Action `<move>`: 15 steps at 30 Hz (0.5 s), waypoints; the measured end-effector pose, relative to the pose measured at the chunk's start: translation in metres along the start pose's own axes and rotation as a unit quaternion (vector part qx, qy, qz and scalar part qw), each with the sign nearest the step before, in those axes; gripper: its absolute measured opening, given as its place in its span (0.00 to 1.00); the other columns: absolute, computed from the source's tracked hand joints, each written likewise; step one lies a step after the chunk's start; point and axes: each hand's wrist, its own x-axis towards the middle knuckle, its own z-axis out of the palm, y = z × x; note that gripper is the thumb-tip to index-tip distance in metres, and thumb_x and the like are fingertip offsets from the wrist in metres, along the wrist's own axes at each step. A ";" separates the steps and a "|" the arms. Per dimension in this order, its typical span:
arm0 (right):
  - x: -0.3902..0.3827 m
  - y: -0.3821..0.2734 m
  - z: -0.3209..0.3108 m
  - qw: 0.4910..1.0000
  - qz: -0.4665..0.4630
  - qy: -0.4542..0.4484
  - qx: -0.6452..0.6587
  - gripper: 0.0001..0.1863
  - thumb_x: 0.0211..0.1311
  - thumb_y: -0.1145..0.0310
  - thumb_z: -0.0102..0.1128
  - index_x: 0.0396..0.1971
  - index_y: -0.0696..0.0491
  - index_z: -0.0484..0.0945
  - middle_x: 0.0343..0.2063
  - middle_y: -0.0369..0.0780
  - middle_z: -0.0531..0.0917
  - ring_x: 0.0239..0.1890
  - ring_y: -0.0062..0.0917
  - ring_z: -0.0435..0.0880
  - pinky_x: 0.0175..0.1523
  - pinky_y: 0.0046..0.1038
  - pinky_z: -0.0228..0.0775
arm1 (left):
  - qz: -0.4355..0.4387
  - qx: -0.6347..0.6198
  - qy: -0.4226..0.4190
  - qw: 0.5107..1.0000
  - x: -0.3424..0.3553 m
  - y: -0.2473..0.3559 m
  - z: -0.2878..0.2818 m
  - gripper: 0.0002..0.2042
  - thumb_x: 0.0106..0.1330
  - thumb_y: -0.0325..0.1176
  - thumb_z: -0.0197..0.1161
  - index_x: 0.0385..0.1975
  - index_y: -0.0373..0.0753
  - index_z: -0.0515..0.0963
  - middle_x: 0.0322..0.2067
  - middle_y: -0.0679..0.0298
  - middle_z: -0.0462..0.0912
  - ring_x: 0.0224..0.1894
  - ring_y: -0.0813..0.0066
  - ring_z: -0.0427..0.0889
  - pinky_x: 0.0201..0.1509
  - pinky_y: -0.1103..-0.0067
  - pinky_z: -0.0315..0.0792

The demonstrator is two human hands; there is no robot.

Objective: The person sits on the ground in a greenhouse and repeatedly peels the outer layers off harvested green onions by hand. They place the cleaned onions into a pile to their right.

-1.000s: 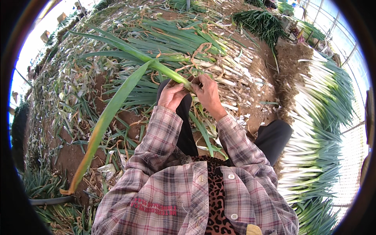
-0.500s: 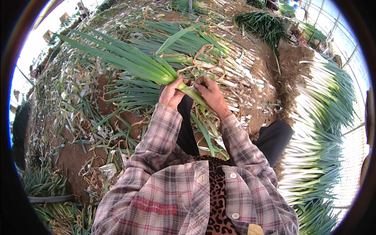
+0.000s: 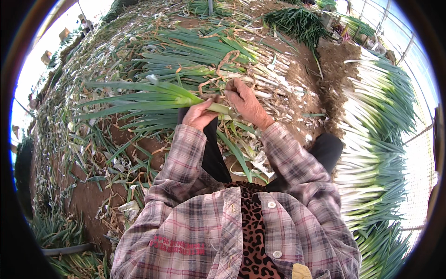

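A long green onion [image 3: 186,98] is in my left hand [image 3: 200,115], which is wrapped round the stalk just below where the leaves fan out. The leaves spread to the left, and the pale stalk points right. My right hand [image 3: 249,103] is closed beside the lower stalk, thumb and fingers curled together. What those fingers pinch, if anything, is hidden. Beyond my hands lies a heap of untrimmed green onions [image 3: 181,51], with brown dried leaves and soil-stained white ends.
A long row of cleaned green onions [image 3: 367,162] lies on the right, white ends toward me, next to a soil ridge [image 3: 337,69]. Peeled leaf scraps [image 3: 93,135] litter the ground on the left. A darker green bunch [image 3: 297,23] lies at the far right. My knees flank loose peelings.
The green onion has swung flatter, its leaves lower. My right hand has lifted slightly from its grip along the stalk, and my left hand has shifted a little left.
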 end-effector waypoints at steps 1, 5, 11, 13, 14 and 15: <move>-0.001 0.001 -0.004 0.996 -0.045 -0.015 -0.073 0.05 0.53 0.73 0.49 0.29 0.56 0.65 0.15 0.40 0.70 0.17 0.23 0.70 0.23 0.25 0.62 | 0.014 -0.029 0.009 0.999 0.002 0.005 -0.004 0.11 0.56 0.19 0.50 0.40 0.30 0.66 0.39 0.57 0.71 0.45 0.66 0.70 0.57 0.60 0.56; -0.015 0.003 -0.037 0.921 -0.062 -0.173 -0.344 0.20 0.51 0.69 0.55 0.43 0.53 0.60 0.18 0.47 0.75 0.20 0.34 0.76 0.24 0.31 0.65 | 0.020 -0.153 0.011 0.988 0.001 0.014 0.001 0.09 0.52 0.11 0.46 0.27 0.34 0.65 0.36 0.58 0.70 0.45 0.66 0.69 0.58 0.58 0.55; -0.032 0.050 -0.119 0.846 0.047 -0.165 -0.506 0.27 0.51 0.64 0.56 0.52 0.45 0.58 0.29 0.39 0.79 0.21 0.21 0.78 0.20 0.22 0.70 | 0.109 -0.091 -0.106 0.984 -0.025 0.048 0.004 0.16 0.42 0.05 0.45 0.20 0.38 0.59 0.25 0.63 0.64 0.41 0.68 0.69 0.61 0.52 0.47; -0.039 0.084 -0.160 0.818 -0.059 -0.118 -0.559 0.17 0.56 0.63 0.48 0.48 0.44 0.65 0.26 0.36 0.78 0.16 0.17 0.75 0.17 0.20 0.68 | 0.111 -0.071 -0.150 0.980 -0.037 0.056 0.007 0.17 0.38 0.05 0.46 0.19 0.39 0.59 0.23 0.64 0.62 0.38 0.69 0.68 0.62 0.51 0.42; -0.037 0.081 -0.169 0.817 -0.051 -0.100 -0.565 0.15 0.57 0.63 0.48 0.45 0.45 0.67 0.25 0.36 0.78 0.16 0.17 0.74 0.18 0.20 0.68 | 0.138 -0.033 -0.138 0.980 -0.046 0.058 0.010 0.18 0.36 0.05 0.46 0.19 0.40 0.58 0.23 0.64 0.62 0.37 0.70 0.68 0.63 0.51 0.39; -0.035 0.078 -0.180 0.815 -0.044 -0.080 -0.572 0.12 0.58 0.64 0.47 0.42 0.46 0.69 0.24 0.35 0.77 0.16 0.17 0.74 0.18 0.20 0.68 | 0.147 -0.023 -0.147 0.978 -0.053 0.064 0.010 0.17 0.37 0.05 0.46 0.19 0.39 0.58 0.22 0.64 0.62 0.37 0.69 0.68 0.63 0.51 0.40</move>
